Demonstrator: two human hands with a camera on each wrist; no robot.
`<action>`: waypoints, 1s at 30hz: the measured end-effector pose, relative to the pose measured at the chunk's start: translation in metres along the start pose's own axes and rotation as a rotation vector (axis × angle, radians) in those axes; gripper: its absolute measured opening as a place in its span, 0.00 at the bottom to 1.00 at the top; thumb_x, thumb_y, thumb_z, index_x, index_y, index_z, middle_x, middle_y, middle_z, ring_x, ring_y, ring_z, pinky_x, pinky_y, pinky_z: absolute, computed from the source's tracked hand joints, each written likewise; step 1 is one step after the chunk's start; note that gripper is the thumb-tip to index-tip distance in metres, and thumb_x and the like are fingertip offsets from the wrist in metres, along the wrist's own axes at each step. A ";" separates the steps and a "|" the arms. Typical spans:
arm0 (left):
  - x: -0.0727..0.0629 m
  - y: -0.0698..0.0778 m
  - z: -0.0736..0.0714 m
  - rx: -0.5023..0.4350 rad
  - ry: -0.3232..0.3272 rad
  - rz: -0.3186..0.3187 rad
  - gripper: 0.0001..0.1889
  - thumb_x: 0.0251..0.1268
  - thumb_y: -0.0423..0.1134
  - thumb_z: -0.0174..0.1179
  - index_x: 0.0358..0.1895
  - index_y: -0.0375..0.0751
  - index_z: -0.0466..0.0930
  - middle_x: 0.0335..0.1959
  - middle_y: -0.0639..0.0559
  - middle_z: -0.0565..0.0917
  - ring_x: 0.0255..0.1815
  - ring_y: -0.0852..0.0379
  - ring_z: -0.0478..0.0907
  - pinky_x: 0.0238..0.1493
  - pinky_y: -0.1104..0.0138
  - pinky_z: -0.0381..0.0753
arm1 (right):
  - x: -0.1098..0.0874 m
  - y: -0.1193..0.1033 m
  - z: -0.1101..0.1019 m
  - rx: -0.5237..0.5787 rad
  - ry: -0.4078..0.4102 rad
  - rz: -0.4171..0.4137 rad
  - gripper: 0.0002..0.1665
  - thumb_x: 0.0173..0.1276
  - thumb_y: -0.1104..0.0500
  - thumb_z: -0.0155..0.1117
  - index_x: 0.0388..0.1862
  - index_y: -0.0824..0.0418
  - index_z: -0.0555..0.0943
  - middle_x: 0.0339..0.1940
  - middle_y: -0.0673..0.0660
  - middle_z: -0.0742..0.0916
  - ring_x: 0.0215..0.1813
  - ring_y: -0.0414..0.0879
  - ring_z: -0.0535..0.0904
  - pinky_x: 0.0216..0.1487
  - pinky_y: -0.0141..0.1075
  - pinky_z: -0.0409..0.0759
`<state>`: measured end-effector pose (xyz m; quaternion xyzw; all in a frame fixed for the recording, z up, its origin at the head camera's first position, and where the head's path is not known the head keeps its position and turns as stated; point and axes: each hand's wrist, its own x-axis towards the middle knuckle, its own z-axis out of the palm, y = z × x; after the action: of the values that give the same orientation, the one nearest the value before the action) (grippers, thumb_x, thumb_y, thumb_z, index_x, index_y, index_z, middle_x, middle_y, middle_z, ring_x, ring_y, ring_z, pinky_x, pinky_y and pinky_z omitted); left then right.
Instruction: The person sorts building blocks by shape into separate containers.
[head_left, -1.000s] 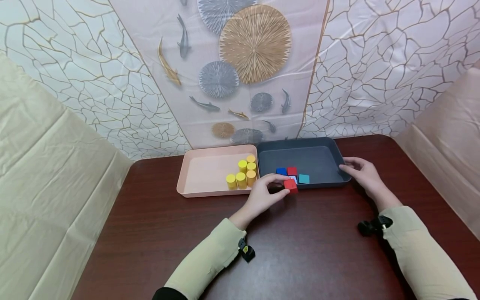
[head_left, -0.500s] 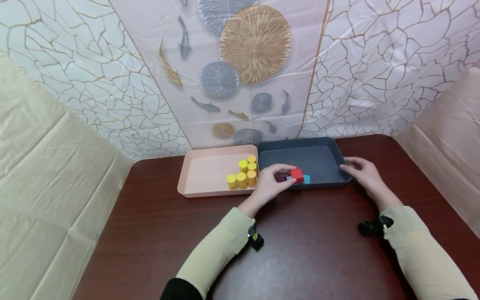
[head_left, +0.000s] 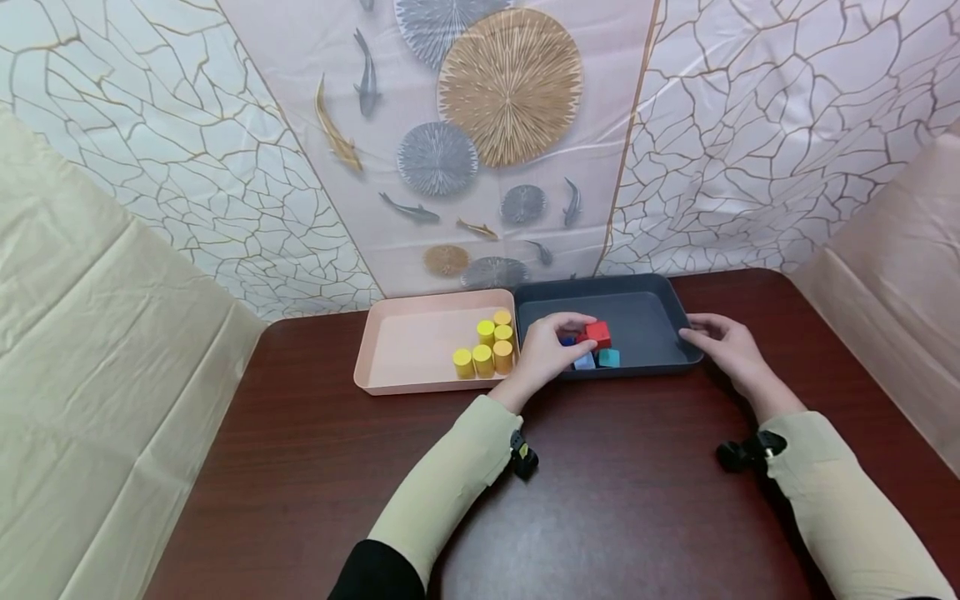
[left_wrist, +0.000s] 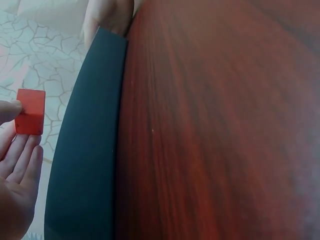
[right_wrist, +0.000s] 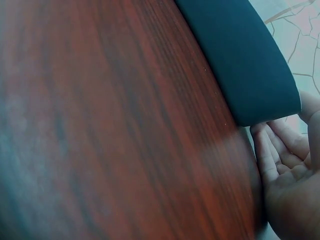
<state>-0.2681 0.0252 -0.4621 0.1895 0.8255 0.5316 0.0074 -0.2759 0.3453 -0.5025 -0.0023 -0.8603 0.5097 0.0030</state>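
My left hand [head_left: 544,350] pinches a red block [head_left: 599,334] between thumb and fingers, above the front part of the dark blue-grey tray [head_left: 637,317]. In the left wrist view the red block [left_wrist: 31,112] shows above the tray's wall [left_wrist: 85,135]. Below it in the tray sit a teal block [head_left: 609,358], a pale blue block [head_left: 584,362], a dark blue block [head_left: 567,341] and another red one, the last two partly hidden by the hand. At the tray's right end, my right hand [head_left: 722,343] grips the rim, thumb on top and fingers against the outer wall [right_wrist: 250,75].
A pink tray [head_left: 420,342] adjoins the dark tray on the left. Several yellow and orange cylinders [head_left: 483,359] stand along its right side. Both trays lie at the back of a brown wooden table [head_left: 615,500], before a patterned cloth backdrop [head_left: 300,167].
My left hand has carried the red block from in front of the dark tray up and rightward, over the blocks inside it. The right hand has stayed at the tray's edge.
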 end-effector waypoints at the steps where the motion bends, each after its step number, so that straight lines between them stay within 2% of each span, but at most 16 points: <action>1: 0.002 0.000 0.001 -0.001 -0.002 -0.005 0.17 0.71 0.37 0.72 0.61 0.46 0.88 0.56 0.47 0.91 0.56 0.53 0.89 0.43 0.68 0.90 | 0.000 0.000 0.000 0.002 -0.001 -0.004 0.38 0.81 0.49 0.64 0.76 0.75 0.71 0.44 0.32 0.80 0.41 0.20 0.76 0.42 0.17 0.78; 4: 0.008 -0.001 0.003 -0.011 -0.008 -0.022 0.17 0.70 0.36 0.72 0.60 0.46 0.88 0.56 0.47 0.91 0.55 0.53 0.89 0.40 0.73 0.88 | 0.001 0.001 0.000 -0.001 -0.002 -0.005 0.38 0.81 0.49 0.64 0.76 0.76 0.70 0.45 0.33 0.80 0.41 0.19 0.76 0.42 0.17 0.78; 7: 0.013 -0.003 0.006 -0.011 -0.013 -0.025 0.17 0.70 0.35 0.72 0.60 0.45 0.89 0.54 0.46 0.92 0.53 0.53 0.90 0.45 0.76 0.86 | 0.001 0.001 0.000 -0.005 -0.001 -0.004 0.38 0.81 0.49 0.64 0.75 0.76 0.71 0.46 0.34 0.81 0.41 0.18 0.75 0.42 0.17 0.78; 11: 0.019 -0.005 0.009 -0.002 -0.021 -0.027 0.16 0.70 0.35 0.72 0.59 0.44 0.89 0.53 0.46 0.92 0.51 0.54 0.90 0.48 0.76 0.86 | 0.000 0.000 0.000 -0.002 0.000 -0.003 0.39 0.80 0.48 0.65 0.75 0.75 0.71 0.47 0.36 0.83 0.41 0.19 0.76 0.42 0.17 0.78; 17: 0.024 -0.009 0.014 0.010 -0.025 -0.013 0.16 0.69 0.35 0.73 0.58 0.43 0.89 0.53 0.45 0.92 0.50 0.54 0.90 0.49 0.75 0.86 | 0.001 0.001 0.000 -0.007 0.000 0.001 0.38 0.80 0.49 0.64 0.76 0.75 0.71 0.45 0.34 0.80 0.41 0.19 0.75 0.42 0.16 0.77; 30: 0.030 -0.013 0.019 0.090 -0.046 -0.029 0.16 0.69 0.37 0.73 0.58 0.43 0.90 0.53 0.48 0.92 0.51 0.57 0.88 0.54 0.74 0.84 | 0.001 0.001 0.000 -0.017 0.008 0.000 0.38 0.80 0.48 0.64 0.75 0.75 0.71 0.44 0.33 0.79 0.41 0.18 0.74 0.42 0.16 0.77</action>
<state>-0.2959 0.0470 -0.4765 0.1900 0.8509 0.4891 0.0256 -0.2766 0.3454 -0.5032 -0.0043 -0.8647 0.5022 0.0064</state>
